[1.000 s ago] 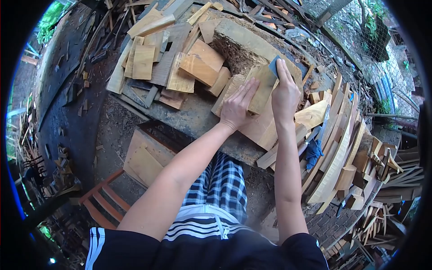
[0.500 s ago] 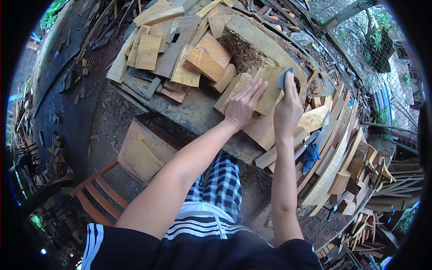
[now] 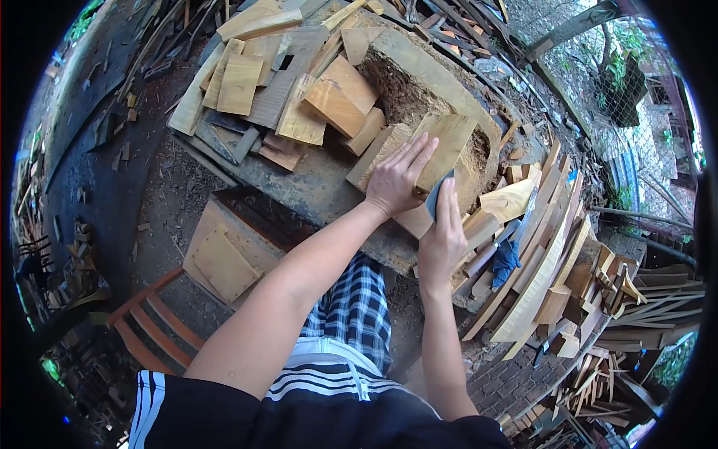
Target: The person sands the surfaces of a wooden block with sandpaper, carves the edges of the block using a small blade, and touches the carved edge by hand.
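A flat wooden board [image 3: 450, 146] lies tilted on a stack of wood pieces on the worktable. My left hand [image 3: 396, 178] rests on its left side, fingers stretched out flat over the top face and pressing on it. A piece of dark blue-grey sandpaper [image 3: 436, 193] is in my right hand [image 3: 443, 243], held against the board's near right edge. The fingers of that hand are straight and pressed along the sheet. Under the board, a thicker wood block [image 3: 368, 166] shows at the left. Part of my left thumb is hidden.
Several wood offcuts [image 3: 241, 84] are piled at the table's left. Long curved slats [image 3: 540, 290] stand stacked on the right, beside a blue cloth [image 3: 506, 258]. A hollowed, rough wood block [image 3: 479, 90] lies behind the board. A wooden chair [image 3: 170, 318] stands at lower left.
My right hand has drawn the sandpaper toward me along the board's right edge, from the far corner to the near one. My left hand has stayed on the board.
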`<action>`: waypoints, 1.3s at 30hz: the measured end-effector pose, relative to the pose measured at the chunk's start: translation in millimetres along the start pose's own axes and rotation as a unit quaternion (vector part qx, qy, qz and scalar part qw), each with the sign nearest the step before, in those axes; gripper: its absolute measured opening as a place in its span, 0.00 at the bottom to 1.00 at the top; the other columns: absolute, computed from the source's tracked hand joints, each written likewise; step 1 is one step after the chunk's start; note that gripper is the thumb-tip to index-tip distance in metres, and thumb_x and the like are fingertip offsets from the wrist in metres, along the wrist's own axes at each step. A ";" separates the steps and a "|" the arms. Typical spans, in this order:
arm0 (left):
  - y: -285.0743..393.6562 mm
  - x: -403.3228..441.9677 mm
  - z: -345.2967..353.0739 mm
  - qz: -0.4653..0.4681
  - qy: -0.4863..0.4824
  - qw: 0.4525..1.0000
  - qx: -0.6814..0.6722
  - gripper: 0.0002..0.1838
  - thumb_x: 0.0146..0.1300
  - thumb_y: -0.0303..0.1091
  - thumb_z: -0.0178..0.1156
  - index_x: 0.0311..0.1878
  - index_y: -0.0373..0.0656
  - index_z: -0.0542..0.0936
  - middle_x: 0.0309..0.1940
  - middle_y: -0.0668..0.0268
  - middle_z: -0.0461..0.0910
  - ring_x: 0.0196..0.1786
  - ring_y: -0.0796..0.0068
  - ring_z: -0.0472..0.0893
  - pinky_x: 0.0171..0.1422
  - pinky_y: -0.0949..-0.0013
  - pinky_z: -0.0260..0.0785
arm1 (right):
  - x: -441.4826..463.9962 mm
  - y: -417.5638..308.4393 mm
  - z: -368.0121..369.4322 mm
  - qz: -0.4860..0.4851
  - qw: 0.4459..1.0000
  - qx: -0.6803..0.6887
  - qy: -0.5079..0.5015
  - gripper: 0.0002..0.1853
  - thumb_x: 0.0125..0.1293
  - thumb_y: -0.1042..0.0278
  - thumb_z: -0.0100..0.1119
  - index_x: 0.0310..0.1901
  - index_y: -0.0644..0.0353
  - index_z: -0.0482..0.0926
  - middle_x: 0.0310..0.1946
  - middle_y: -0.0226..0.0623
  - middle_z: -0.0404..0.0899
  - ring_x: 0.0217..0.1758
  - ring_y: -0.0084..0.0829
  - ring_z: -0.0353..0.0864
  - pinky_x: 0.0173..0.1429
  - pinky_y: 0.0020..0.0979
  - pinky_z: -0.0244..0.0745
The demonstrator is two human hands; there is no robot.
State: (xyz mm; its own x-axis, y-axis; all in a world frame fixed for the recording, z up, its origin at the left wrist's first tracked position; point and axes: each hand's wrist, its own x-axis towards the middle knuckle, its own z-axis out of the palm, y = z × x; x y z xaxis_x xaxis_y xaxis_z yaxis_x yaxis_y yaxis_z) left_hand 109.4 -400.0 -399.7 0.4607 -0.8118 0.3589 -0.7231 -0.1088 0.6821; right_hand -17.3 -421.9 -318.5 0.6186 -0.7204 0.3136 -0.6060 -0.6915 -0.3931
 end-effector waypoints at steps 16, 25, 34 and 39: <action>5.1 2.8 -0.7 -0.001 0.009 1.000 -0.002 0.44 0.53 0.38 0.69 0.76 0.46 0.64 0.71 0.52 0.69 0.70 0.57 0.74 0.74 0.57 0.67 | 5.8 -12.3 5.0 0.017 0.999 0.033 0.024 0.31 0.62 0.88 0.50 0.69 0.61 0.71 0.66 0.48 0.75 0.66 0.49 0.77 0.68 0.45 0.74; -0.3 3.6 2.5 0.012 0.010 1.000 0.023 0.53 0.45 0.41 0.75 0.77 0.49 0.61 0.71 0.51 0.69 0.69 0.55 0.74 0.75 0.59 0.66 | -8.9 -21.6 -2.6 0.062 0.995 0.077 0.027 0.32 0.61 0.89 0.49 0.69 0.59 0.72 0.66 0.47 0.74 0.66 0.49 0.77 0.66 0.45 0.75; -0.4 -0.8 5.3 0.017 0.013 1.000 0.009 0.55 0.44 0.42 0.75 0.78 0.49 0.60 0.72 0.52 0.67 0.69 0.54 0.74 0.75 0.58 0.66 | -17.6 -22.1 0.2 0.070 0.989 0.125 0.034 0.33 0.60 0.89 0.48 0.70 0.60 0.71 0.65 0.48 0.75 0.66 0.48 0.76 0.67 0.44 0.74; 1.2 -1.0 -0.1 0.001 -0.004 1.000 0.006 0.54 0.44 0.42 0.75 0.77 0.49 0.60 0.72 0.52 0.67 0.69 0.55 0.74 0.75 0.58 0.66 | 19.2 -7.9 13.8 0.101 0.980 0.160 0.056 0.32 0.60 0.89 0.48 0.68 0.60 0.72 0.64 0.48 0.75 0.65 0.47 0.78 0.65 0.42 0.76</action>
State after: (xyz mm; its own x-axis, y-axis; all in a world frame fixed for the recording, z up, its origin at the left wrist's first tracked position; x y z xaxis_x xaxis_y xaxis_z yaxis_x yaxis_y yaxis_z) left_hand 108.1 -399.2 -399.2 0.4557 -0.8163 0.3550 -0.7300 -0.1145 0.6738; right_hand 6.3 -429.5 -321.3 0.4321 -0.8546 0.2881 -0.5106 -0.4952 -0.7029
